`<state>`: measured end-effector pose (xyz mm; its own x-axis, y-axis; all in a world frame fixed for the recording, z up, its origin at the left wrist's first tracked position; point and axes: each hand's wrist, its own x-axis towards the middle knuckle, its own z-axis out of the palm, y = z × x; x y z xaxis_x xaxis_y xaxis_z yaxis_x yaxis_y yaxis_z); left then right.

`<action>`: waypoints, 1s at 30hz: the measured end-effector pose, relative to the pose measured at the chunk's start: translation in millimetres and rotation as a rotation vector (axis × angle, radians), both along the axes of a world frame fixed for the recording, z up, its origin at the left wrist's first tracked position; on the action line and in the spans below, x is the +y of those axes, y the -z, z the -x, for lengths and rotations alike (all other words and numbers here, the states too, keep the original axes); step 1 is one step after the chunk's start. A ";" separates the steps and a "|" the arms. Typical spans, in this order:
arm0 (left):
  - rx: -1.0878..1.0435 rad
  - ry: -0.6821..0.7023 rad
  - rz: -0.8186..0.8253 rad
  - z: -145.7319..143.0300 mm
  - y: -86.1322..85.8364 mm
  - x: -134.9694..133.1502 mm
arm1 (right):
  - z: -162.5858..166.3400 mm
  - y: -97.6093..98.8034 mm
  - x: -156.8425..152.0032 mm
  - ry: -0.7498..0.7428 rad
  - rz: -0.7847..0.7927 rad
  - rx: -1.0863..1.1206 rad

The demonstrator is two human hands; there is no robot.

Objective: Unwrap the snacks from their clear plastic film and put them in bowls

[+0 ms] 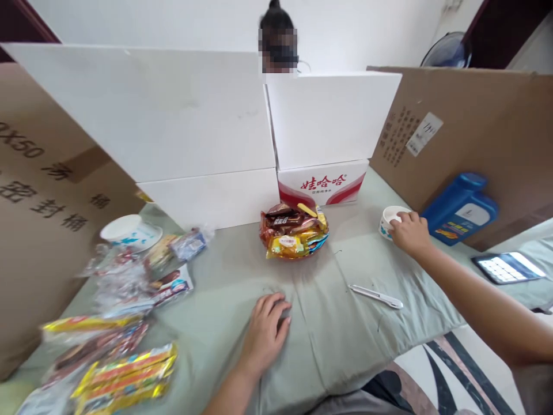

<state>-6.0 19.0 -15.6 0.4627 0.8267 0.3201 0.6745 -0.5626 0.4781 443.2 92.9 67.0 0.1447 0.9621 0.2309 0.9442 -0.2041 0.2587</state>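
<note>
My left hand (266, 328) rests on the grey-green cloth with its fingers loosely spread and nothing in them. At the right, my right hand (409, 231) grips a small white paper bowl (384, 226) by its rim; the fingers reach over the edge, and the inside is mostly hidden. Between and beyond my hands stands a round basket (298, 257) heaped with wrapped snacks (288, 245). A white utility knife (377, 296) lies on the cloth below the bowl.
Wrapped snacks (125, 377) and clear plastic packaging (123, 282) cover the left side, near another paper bowl (129, 230). White boxes (207, 115) wall the back, with a person (277, 40) behind. A blue bottle (460, 210) leans against a cardboard box (475, 127); a phone (507, 268) lies nearby.
</note>
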 end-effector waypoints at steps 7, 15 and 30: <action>0.029 0.004 -0.056 2.9 2.8 2.2 | -55.2 -12.7 86.3 0.194 -0.051 0.407; 0.033 0.006 -0.058 4.2 3.8 2.5 | 13.1 -2.4 128.1 -0.146 -0.081 0.832; -0.002 -0.003 0.050 -1.1 -9.9 -1.4 | 142.0 -1.1 56.4 0.085 0.573 1.386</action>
<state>-4.9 17.5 -5.7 0.4598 0.8430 0.2792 0.6752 -0.5361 0.5066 301.2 149.3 68.2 -0.0146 0.8497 -0.5271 0.4910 -0.4531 -0.7440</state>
